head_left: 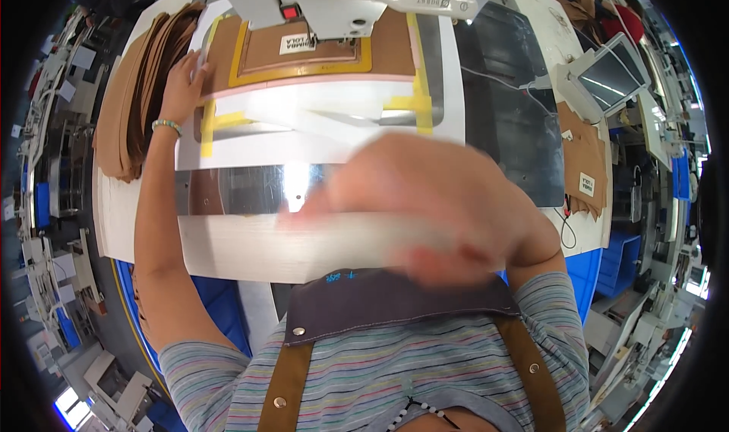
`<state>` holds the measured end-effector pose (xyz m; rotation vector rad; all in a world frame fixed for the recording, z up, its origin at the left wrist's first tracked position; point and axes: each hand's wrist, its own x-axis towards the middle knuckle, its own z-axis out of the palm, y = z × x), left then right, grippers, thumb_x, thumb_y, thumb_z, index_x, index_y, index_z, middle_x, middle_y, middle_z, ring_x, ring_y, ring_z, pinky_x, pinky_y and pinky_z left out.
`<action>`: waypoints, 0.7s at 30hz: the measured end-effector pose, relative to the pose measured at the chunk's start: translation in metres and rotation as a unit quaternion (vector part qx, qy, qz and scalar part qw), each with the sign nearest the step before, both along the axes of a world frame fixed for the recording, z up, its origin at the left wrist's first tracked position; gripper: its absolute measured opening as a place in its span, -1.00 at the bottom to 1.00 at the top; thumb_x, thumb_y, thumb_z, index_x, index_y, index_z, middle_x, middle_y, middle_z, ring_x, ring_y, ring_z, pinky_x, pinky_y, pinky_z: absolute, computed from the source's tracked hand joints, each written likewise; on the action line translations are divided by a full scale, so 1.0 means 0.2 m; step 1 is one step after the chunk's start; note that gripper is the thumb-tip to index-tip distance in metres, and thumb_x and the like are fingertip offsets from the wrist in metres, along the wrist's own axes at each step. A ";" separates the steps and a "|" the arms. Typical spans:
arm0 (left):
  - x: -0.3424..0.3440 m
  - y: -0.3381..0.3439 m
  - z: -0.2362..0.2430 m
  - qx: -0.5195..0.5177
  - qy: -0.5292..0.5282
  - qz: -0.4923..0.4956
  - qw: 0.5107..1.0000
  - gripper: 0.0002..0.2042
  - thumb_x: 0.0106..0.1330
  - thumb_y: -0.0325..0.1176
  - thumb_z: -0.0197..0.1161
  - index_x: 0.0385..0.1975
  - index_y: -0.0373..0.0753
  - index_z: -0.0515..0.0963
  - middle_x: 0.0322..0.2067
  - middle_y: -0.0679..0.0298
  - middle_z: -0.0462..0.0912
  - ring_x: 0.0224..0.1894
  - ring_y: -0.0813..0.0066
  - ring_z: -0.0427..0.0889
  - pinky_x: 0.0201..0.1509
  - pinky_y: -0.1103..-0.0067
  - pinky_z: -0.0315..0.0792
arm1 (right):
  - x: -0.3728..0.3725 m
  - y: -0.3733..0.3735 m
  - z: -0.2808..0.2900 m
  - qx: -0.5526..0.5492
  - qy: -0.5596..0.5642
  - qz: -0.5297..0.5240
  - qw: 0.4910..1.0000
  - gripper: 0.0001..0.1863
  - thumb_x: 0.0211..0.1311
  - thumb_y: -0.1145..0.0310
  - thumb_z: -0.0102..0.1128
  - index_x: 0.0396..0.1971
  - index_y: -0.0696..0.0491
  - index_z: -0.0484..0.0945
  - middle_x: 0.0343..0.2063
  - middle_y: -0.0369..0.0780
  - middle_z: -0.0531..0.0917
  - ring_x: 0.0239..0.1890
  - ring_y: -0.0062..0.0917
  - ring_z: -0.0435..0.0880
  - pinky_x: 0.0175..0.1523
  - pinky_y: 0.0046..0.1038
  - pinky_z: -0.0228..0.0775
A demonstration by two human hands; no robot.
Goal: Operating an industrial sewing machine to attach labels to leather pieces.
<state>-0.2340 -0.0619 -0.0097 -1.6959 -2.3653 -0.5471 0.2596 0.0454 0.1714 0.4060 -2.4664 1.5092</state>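
Note:
My left hand (184, 90) rests at the right edge of a stack of brown fabric pieces (125, 105), its fingers stretched out and apart. Close by, a brown fabric panel (220, 56) lies on the sewing machine's bed under a yellow-edged frame (304, 75). A pale label (297, 44) sits on the panel, just below the needle area of the white sewing machine head (311, 6). My right hand (433, 196) is raised in front of me, smeared by motion. Its fingers are too blurred to show whether they hold anything.
A tablet-like control screen (613, 76) stands at the right, with more brown pieces (583, 162) bearing a label below it. A dark metal plate (509, 120) covers the table's right part. Blue bins (619, 265) stand beside and below the table.

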 end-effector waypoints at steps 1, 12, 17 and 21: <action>-0.10 -0.10 -0.03 -0.001 0.001 0.006 1.000 -0.50 0.59 -0.13 0.17 0.36 -0.35 0.52 0.31 -0.14 0.58 0.38 -0.16 0.50 0.53 0.19 0.30 | 0.08 -0.15 0.11 -0.021 0.023 -0.016 0.999 -0.54 0.40 0.30 0.28 0.28 -0.08 0.63 0.15 -0.19 0.75 0.19 -0.33 0.73 0.30 -0.24 0.53; 0.02 0.03 -0.17 -0.060 0.118 0.048 0.990 -0.45 0.65 0.06 0.00 0.55 0.06 0.36 0.53 0.01 0.34 0.49 -0.22 0.35 0.54 0.04 0.29 | 0.16 -0.08 -0.15 0.208 0.140 -0.060 0.966 -0.63 0.30 0.40 0.34 0.11 -0.06 0.73 0.22 -0.15 0.70 0.13 -0.25 0.72 0.17 -0.19 0.58; 0.14 0.07 -0.10 -0.077 0.121 0.038 0.989 -0.48 0.64 0.04 0.02 0.53 0.14 0.39 0.50 0.00 0.38 0.43 -0.16 0.45 0.47 0.06 0.39 | 0.05 0.31 -0.62 0.318 0.001 -0.278 0.906 -0.71 0.35 0.45 0.24 0.02 0.10 0.73 0.11 -0.11 0.73 0.16 -0.13 0.66 0.28 -0.13 0.48; 0.32 0.19 -0.11 0.003 0.067 -0.026 0.997 -0.54 0.57 -0.09 0.19 0.42 0.02 0.54 0.37 -0.10 0.52 0.36 -0.10 0.53 0.44 0.18 0.44 | -0.13 0.30 -0.67 0.265 -0.009 -0.310 0.913 -0.69 0.38 0.26 0.33 -0.02 0.12 0.72 0.01 -0.09 0.74 0.10 -0.15 0.67 0.22 -0.17 0.50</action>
